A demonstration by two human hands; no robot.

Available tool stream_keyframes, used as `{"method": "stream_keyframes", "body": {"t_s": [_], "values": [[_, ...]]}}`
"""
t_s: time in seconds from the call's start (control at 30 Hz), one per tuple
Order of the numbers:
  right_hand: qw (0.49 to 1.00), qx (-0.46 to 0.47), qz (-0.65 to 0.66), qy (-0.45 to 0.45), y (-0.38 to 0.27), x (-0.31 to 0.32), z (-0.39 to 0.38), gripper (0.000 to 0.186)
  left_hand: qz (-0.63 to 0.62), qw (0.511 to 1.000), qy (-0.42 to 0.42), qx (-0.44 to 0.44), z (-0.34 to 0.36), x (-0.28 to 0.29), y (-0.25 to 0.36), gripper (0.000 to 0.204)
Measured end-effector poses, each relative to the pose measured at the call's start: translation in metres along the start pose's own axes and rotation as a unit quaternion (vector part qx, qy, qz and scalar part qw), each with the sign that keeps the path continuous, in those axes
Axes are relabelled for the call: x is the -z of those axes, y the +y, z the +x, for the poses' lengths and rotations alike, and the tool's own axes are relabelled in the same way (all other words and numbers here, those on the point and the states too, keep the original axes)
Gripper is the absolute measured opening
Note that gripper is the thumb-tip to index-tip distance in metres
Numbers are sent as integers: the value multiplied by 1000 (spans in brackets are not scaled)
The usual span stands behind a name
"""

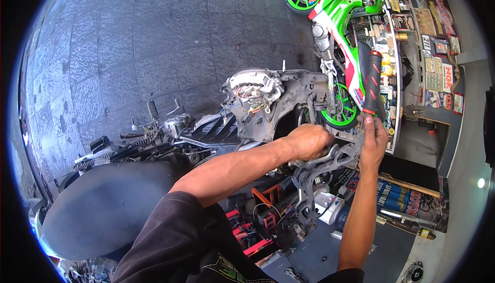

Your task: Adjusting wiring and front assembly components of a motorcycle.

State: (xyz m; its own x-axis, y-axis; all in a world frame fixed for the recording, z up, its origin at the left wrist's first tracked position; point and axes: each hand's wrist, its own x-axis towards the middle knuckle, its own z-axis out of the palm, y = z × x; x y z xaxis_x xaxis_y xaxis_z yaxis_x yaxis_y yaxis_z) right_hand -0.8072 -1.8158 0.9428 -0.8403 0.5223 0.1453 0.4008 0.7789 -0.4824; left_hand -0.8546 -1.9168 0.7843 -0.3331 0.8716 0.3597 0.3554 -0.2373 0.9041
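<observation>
My left hand [308, 141] is curled over the front of a partly dismantled scooter [258, 120], near a grey metal handlebar frame [314, 174]; what its fingers hold is hidden. My right hand [372, 141] is closed around the handlebar just below a black grip [372, 82] with red slashes and red rings. A headlamp housing [257, 84] with loose wires sits on the dusty front body above my left hand. The scooter's dark seat [103, 208] lies to the left of my left forearm.
A green, white and red motorbike [345, 12] stands behind a glass display case [392, 40] full of small boxes and stickers on the right. Grey tiled floor [154, 35] spreads upper left. Red-and-black tools [258, 221] and a grey worktop [361, 257] are below.
</observation>
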Motion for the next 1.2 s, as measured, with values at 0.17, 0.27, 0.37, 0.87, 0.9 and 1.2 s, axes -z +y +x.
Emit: {"method": "stream_keyframes", "body": {"t_s": [0.17,0.27,0.37,0.87,0.9,1.2], "values": [[999,-34,6,-2,-4,2,-3,37,-27,997,77,-6,-5,-2,0,20],[1000,-2,17,14,2,-3,-2,37,-90,994,-43,-40,0,9,-8,21],[999,-17,37,21,-2,-2,-5,37,-99,991,-75,-45,8,11,-12,19],[999,-35,31,-12,10,9,-4,43,-120,985,-101,-76,13,7,-21,23],[999,-37,23,-10,10,10,-3,43,-116,988,-68,-80,12,4,-21,22],[998,-54,39,12,0,2,-5,40,-135,981,-100,-96,8,15,-20,18]]}}
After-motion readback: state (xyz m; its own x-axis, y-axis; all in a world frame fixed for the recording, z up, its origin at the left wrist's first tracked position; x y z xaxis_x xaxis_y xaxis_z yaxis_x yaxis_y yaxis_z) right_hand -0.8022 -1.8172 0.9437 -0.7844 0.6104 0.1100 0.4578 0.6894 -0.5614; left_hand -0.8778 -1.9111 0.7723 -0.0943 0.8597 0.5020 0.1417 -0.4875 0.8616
